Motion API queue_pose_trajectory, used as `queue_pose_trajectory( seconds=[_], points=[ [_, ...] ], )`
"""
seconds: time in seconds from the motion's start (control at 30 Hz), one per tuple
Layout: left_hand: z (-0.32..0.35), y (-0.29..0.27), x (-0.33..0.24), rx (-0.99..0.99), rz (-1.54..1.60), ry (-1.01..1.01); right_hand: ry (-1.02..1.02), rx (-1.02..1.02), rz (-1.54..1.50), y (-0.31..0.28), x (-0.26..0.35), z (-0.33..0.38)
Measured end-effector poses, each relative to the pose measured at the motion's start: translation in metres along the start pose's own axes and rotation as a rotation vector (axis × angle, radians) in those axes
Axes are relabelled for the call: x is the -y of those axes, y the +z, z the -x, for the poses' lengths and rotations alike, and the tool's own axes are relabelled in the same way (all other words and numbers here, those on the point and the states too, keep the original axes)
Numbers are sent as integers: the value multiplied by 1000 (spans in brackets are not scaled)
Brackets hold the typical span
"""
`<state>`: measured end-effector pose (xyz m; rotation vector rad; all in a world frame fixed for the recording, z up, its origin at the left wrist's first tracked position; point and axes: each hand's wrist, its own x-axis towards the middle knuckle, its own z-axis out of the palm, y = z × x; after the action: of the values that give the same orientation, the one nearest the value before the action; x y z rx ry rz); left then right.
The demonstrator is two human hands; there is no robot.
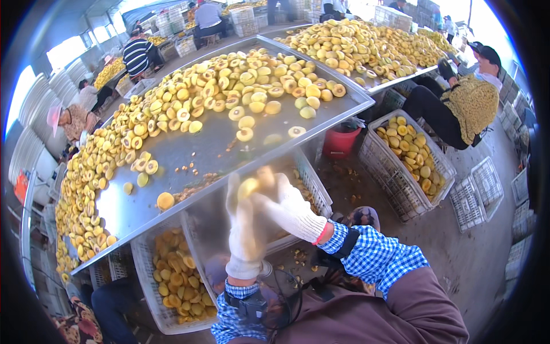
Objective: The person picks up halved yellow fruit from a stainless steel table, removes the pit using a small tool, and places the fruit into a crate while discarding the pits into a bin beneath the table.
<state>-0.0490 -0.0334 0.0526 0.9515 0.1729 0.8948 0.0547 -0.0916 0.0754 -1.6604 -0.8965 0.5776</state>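
Item: yellow fruit (pixel 250 186), one piece, blurred by motion. I find it pinched between both gloved hands, just off the near edge of the steel table (pixel 200 146) and above a white plastic crate (pixel 312 183) that sits under that edge.

Left hand (pixel 245 229): white knit glove, fingers raised and closed around the fruit from below and the side. Right hand (pixel 286 209): same glove, reaching across, fingers wrapped over the fruit's top. Whether either hand also grips a tool I cannot tell; the blur hides it.

Surroundings: halved fruit heap (pixel 229 86) spread over the table; one whole fruit (pixel 165 200) lying alone near the table's front edge; second crate of fruit (pixel 172 281) lower left; red bucket (pixel 341 140) under the far corner.

Risks, as I judge them:
- Wet flesh on knit gloves looks slippery; a loose pinch could let the piece drop to the littered floor rather than into a crate.
- Fast movement so near the metal edge could knock a knuckle.
- The lone fruit beside the rim could roll off if the table is jolted.
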Motion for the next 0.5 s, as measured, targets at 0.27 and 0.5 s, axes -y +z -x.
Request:
queue_pose_trajectory(
  seconds=[0.27,0.5],
  points=[
    [-5,22,16,-145,-93,-25,-81,88,-75,-33,-38,-7],
    [-17,13,25,-61,211,-284,427,309,-836,-66,-33,-11]
  ],
)
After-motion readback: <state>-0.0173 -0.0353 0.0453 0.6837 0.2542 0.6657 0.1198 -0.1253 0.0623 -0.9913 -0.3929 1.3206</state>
